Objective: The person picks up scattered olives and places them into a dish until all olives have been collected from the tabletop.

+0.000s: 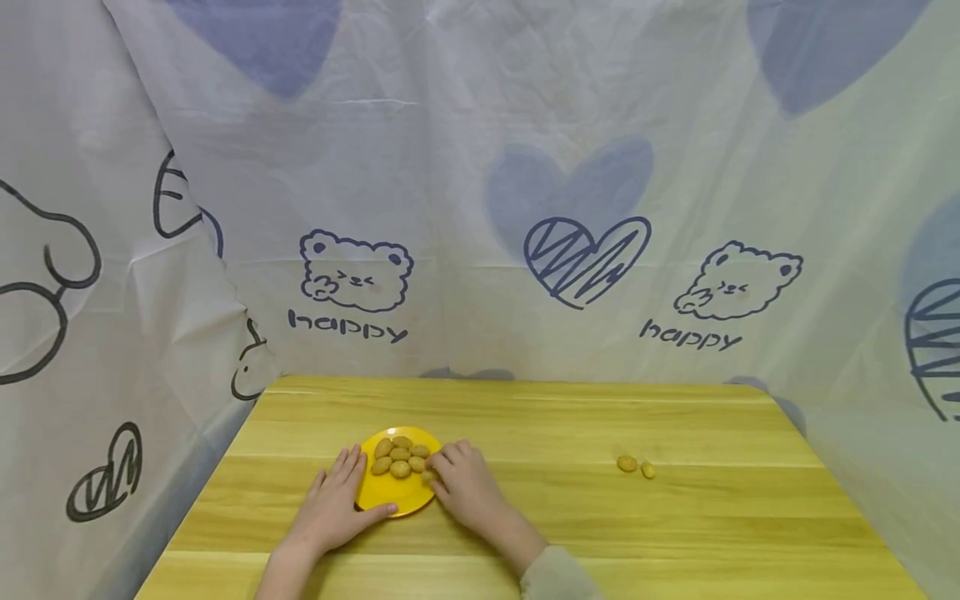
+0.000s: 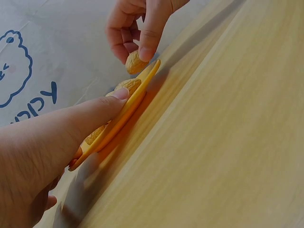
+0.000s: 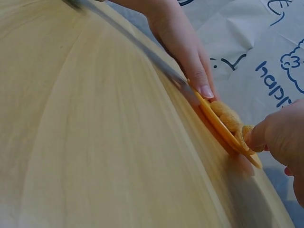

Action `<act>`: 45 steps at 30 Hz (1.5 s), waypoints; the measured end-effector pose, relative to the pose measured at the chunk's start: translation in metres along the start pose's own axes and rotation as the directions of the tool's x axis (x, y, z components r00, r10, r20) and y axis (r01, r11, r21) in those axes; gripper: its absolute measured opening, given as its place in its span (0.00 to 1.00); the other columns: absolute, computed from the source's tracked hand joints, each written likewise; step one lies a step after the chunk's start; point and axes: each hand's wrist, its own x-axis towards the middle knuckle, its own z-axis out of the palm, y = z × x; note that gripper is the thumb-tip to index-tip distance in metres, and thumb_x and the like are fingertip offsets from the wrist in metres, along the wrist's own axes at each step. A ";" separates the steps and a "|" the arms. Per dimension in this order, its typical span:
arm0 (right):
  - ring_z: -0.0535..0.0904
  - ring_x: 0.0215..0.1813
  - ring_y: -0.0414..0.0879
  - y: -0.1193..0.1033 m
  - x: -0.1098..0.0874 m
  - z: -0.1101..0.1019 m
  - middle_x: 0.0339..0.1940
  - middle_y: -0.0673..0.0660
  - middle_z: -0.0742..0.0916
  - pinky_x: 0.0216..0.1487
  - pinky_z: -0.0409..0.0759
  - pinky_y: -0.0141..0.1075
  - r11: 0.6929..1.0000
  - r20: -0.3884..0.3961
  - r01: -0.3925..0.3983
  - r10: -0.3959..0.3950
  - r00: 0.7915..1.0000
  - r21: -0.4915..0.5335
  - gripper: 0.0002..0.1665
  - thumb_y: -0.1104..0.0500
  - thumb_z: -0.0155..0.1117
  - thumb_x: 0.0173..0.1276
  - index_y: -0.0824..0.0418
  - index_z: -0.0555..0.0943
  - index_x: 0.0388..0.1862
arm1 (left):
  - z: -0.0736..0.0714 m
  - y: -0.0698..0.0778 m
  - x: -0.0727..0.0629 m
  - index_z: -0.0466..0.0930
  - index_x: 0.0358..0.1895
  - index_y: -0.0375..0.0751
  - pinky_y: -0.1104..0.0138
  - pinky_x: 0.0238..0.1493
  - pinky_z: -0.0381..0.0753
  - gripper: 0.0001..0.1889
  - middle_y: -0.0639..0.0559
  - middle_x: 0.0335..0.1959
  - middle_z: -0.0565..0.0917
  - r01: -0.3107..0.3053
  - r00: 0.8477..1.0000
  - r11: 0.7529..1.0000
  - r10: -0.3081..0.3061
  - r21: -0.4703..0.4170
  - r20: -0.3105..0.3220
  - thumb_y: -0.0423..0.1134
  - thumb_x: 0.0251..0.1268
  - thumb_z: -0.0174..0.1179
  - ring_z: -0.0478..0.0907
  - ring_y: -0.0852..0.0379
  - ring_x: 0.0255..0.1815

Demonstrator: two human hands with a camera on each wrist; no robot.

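A yellow plate (image 1: pixel 411 497) sits on the table with several wrinkled tan walnuts (image 1: pixel 400 454) gathered on it. My left hand (image 1: pixel 330 510) rests against the plate's left side, fingers straight along the edge and thumb (image 2: pixel 107 108) laid over the near rim. At the plate's right side my right hand (image 1: pixel 471 490) pinches a walnut (image 2: pixel 136 62) between thumb and fingers, just over the rim. In the right wrist view that pinched walnut (image 3: pixel 245 137) is close to the other walnuts on the plate. Parts of the left fingers are hidden behind the plate in the left wrist view.
Two more walnuts (image 1: pixel 627 463) lie close together on the wooden table (image 1: pixel 555 525), well to the right of the plate. A white cloth (image 1: pixel 465 192) printed with hearts and bears hangs behind the table and along its sides.
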 end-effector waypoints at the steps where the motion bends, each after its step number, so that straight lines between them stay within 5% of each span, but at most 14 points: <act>1: 0.74 0.49 0.42 -0.001 0.000 0.001 0.45 0.46 0.83 0.52 0.75 0.35 1.000 0.007 0.002 -0.002 1.000 -0.003 0.12 0.52 0.66 0.66 0.51 0.81 0.47 | 0.000 0.000 0.000 0.53 0.75 0.30 0.36 0.75 0.46 0.57 0.37 0.79 0.51 0.000 1.000 1.000 0.000 -0.002 0.001 0.76 0.55 0.53 0.46 0.37 0.80; 22: 0.73 0.46 0.41 -0.012 0.010 0.009 0.43 0.46 0.83 0.45 0.72 0.31 0.997 0.018 0.062 -0.061 0.998 -0.046 0.10 0.52 0.66 0.66 0.49 0.82 0.46 | -0.004 0.003 -0.002 0.55 0.74 0.30 0.37 0.75 0.47 0.57 0.36 0.79 0.51 -0.007 1.000 1.000 0.007 0.011 -0.004 0.75 0.56 0.53 0.46 0.37 0.80; 45: 0.74 0.49 0.42 -0.012 0.012 0.011 0.46 0.46 0.83 0.48 0.73 0.32 0.999 0.015 0.024 -0.024 1.000 -0.033 0.10 0.53 0.67 0.66 0.49 0.83 0.46 | -0.001 0.001 0.000 0.54 0.75 0.30 0.36 0.75 0.46 0.57 0.36 0.79 0.51 -0.004 1.000 1.000 0.004 -0.007 0.001 0.75 0.56 0.53 0.46 0.36 0.80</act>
